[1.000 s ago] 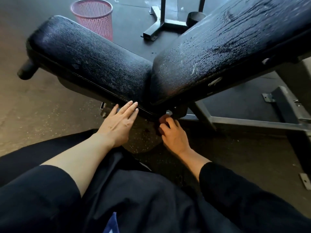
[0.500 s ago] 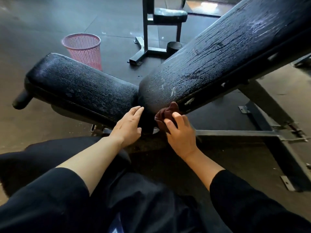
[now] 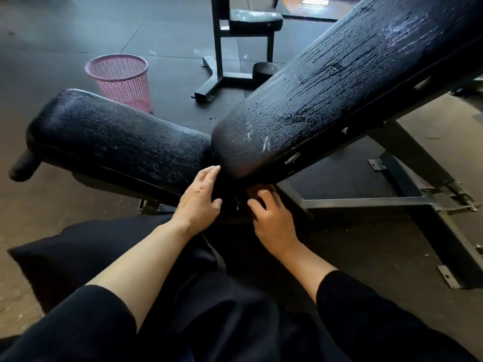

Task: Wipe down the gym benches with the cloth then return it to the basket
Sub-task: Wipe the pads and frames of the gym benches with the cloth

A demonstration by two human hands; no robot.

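Head view: wiping under the backrest end, at the seat joint.
Right hand grips the cloth; left hand rests flat, fingers straight. Next likely the pad tops, then the basket.

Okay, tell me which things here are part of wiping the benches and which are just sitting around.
Part of the job:
- seat pad, under the left hand
- inclined back pad
- dark red cloth, mostly hidden, held by the right hand beneath the back pad
- pink basket on the floor

Just there:
- second bench beyond
- steel base frame
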